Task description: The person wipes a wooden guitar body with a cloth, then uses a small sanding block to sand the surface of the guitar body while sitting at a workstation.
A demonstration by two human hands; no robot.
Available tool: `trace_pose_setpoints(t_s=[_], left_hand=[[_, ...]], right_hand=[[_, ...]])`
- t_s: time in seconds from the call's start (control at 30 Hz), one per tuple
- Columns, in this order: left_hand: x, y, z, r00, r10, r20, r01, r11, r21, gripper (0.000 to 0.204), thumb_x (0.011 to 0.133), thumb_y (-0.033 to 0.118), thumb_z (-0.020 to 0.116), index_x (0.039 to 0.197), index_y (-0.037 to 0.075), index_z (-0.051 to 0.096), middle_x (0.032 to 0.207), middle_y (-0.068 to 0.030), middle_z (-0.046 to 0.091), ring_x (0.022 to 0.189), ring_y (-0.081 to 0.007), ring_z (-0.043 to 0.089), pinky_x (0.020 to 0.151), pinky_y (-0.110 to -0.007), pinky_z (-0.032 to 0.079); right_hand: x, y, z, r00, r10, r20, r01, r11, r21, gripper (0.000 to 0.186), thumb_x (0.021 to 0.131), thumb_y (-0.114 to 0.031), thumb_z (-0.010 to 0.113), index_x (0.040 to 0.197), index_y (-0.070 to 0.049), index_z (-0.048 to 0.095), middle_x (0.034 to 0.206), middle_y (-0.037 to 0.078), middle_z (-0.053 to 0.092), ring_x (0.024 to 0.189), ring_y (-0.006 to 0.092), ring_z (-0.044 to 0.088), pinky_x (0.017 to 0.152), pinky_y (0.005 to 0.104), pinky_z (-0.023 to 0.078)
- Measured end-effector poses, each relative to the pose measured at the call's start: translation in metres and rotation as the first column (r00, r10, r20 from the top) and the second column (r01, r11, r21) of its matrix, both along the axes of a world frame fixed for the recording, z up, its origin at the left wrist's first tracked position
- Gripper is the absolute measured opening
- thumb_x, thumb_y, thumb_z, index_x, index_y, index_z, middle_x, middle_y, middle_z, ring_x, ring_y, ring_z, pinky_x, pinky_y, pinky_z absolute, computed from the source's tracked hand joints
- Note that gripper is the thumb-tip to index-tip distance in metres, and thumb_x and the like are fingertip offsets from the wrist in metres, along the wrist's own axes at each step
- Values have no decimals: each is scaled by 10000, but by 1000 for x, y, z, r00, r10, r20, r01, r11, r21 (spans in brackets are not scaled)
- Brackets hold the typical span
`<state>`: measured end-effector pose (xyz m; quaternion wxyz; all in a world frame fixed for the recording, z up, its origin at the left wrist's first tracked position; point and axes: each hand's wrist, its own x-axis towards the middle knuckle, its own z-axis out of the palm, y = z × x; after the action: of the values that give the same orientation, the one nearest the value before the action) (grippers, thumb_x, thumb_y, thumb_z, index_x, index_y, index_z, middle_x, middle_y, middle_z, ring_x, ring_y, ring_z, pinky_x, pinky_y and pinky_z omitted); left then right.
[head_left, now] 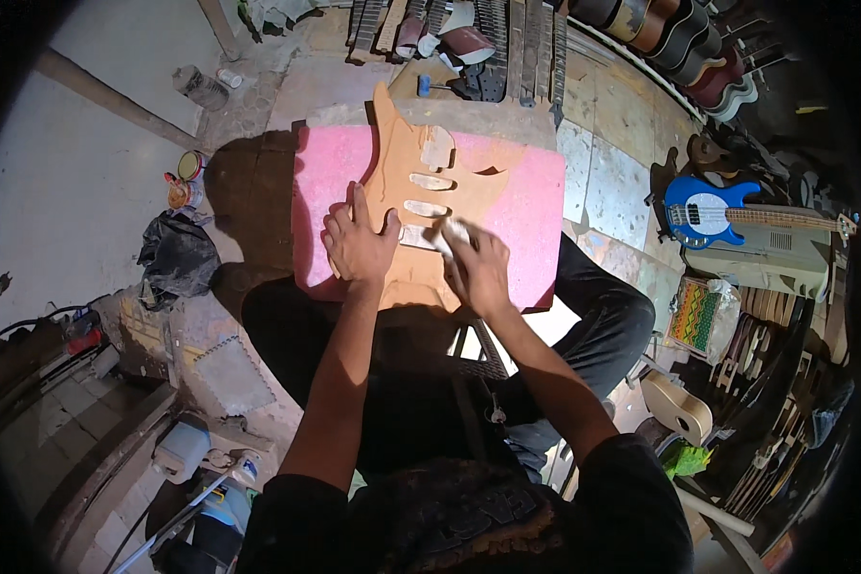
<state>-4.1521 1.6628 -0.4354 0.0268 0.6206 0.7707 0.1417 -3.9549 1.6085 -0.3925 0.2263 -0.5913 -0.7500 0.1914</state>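
Note:
An unfinished orange-tan electric guitar body [404,153], with horn tips and several routed cavities, lies flat on a pink foam slab [536,225] before my crossed legs. My left hand [361,241] rests on the body's left side, fingers stretched and thumb apart, pressing with nothing in it. My right hand [480,266] is closed around a small pale piece [455,232], possibly folded sandpaper, partly hidden by the fingers and slightly blurred. It sits at the right end of the widest cavity [417,236], which shows bare light wood.
Guitar necks [531,57] and maroon abrasive sheets [469,45] lie beyond the slab. To the right are a blue bass guitar [708,209], a small acoustic body [677,407] and hanging guitars [655,33]. A black plastic bag [179,253] and cans [190,165] are on the left floor.

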Motion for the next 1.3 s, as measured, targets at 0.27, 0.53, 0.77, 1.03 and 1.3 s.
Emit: trace_pose_setpoints(t_s=[0.27,0.53,0.77,1.03,1.3], left_hand=[[4,4,8,1000,0,9,0,999,-47,761,831,514,659,1481,182,441,1112,-149,561,1093,-325,530,923,-474,439],[2,2,6,1000,13,0,-12,998,-56,754,834,536,644,1472,181,454,1120,-149,563,1089,-328,533,913,-470,441],[3,0,0,1000,4,6,-4,1000,-25,749,823,559,643,1451,184,483,1106,-144,566,1071,-333,538,906,-471,440],[4,0,1,1000,4,10,-4,1000,-29,756,823,565,639,1456,185,478,1122,-139,558,1085,-331,530,914,-474,437],[3,2,2,1000,18,-19,-18,1000,-23,760,827,575,632,1455,176,478,1138,-141,553,1104,-337,524,933,-472,432]], right_hand=[[-4,-24,5,999,27,-22,-28,999,-38,559,774,-99,739,1308,-222,628,1356,86,535,1225,348,485,992,491,353],[2,-68,-1,993,49,106,-64,988,141,540,708,-70,758,1228,-170,654,1242,112,579,1077,334,570,822,432,478],[-15,-40,14,997,-55,47,51,996,79,545,728,-24,735,1248,-157,642,1288,150,574,1129,364,547,872,448,470],[-16,-9,0,995,-98,-5,98,994,40,469,784,-91,726,1242,-171,663,1358,109,547,1176,352,495,1005,470,346],[-10,-59,6,993,-81,88,80,997,16,375,888,-237,665,1249,-135,643,1155,104,602,1050,268,566,877,385,434]])
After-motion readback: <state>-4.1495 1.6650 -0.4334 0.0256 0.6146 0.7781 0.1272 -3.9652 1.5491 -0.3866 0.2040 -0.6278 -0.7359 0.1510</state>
